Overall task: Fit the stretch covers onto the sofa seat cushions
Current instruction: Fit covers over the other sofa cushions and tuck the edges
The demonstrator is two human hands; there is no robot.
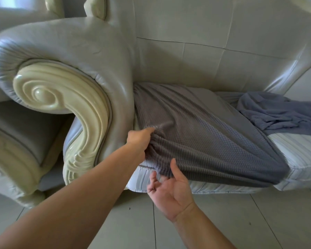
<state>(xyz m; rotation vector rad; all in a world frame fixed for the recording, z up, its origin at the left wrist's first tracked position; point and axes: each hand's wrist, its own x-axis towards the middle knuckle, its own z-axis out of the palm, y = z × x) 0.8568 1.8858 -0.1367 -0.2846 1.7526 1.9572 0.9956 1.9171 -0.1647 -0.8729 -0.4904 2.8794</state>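
The grey stretch cover (pixel 205 139) lies over the left seat cushion (pixel 169 184) of the sofa, next to the scrolled armrest (pixel 65 97). It is on at the back and across the top, but only partly. Its elastic edge runs diagonally from the back down to the front, so the cushion's pale striped right-hand part is bare, and the front face below the hem shows uncovered too. By the look of it, the job on this cushion is roughly half done — the front corners have yet to be pulled under.

The fabric is a ribbed, waffle-textured knit, bunched into tight gathers at the near left corner and drawn in long folds toward the armrest.

The left hand (pixel 139 139) grips that gathered corner, fingers curled into the cloth, in the gap between cushion and armrest. The right hand (pixel 169 193) is spread wide, palm up, just under the front hem; its thumb touches the cloth, but it holds nothing.

A second cover (pixel 276 114), bluer in tone, lies crumpled on the next cushion (pixel 303 155) to the right — not fitted at all. Behind rises the pale leather backrest (pixel 205 51); below is a tiled floor (pixel 241 221).
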